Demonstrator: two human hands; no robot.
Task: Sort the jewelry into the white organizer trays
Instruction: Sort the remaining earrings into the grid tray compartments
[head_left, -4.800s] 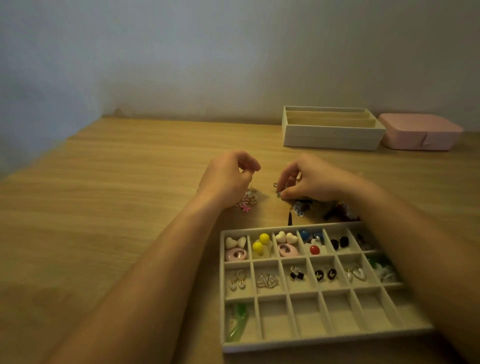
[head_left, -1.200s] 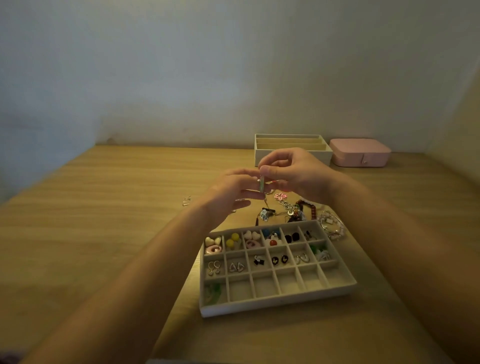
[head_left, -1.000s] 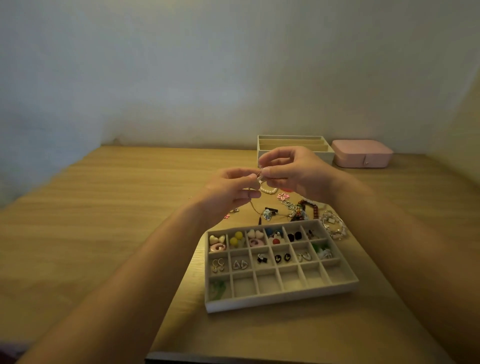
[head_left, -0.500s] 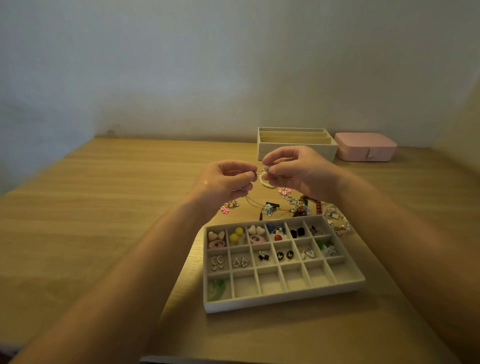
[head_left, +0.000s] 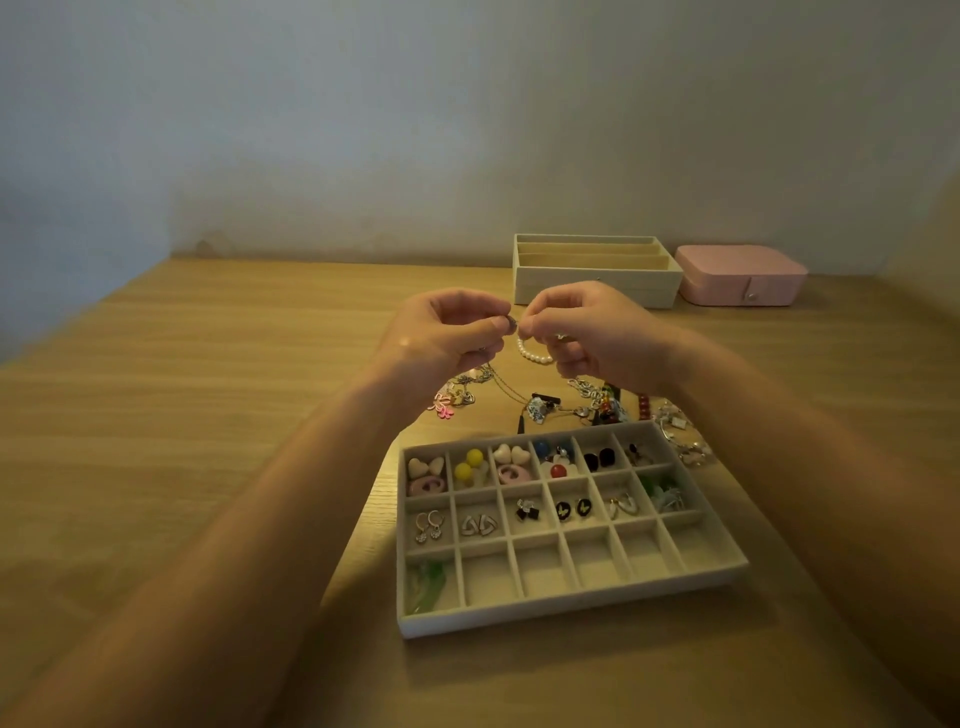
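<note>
Hangs the pearl strand (head_left: 535, 354) in the air, above the loose jewelry pile (head_left: 566, 405) and clear of the worktop (head_left: 234, 415). Pinches its clasp end between the fingers of the left hand (head_left: 441, 338) and the right hand (head_left: 597, 338), both curled narrow on it, tips almost meeting. Lets the beads droop in a short loop under the right thumb. Differs from a few seconds back, with both hands then low in the pile: now singled out and raised. Seems to be working the clasp or freeing a thin chain; cannot tell which. Leaves the white compartment tray (head_left: 571, 618) nearest, two rows filled, front row mostly bare. Probably suits the long-slotted tray (head_left: 597, 291) at the back, beside the pink box (head_left: 743, 275), better than those small cells
</note>
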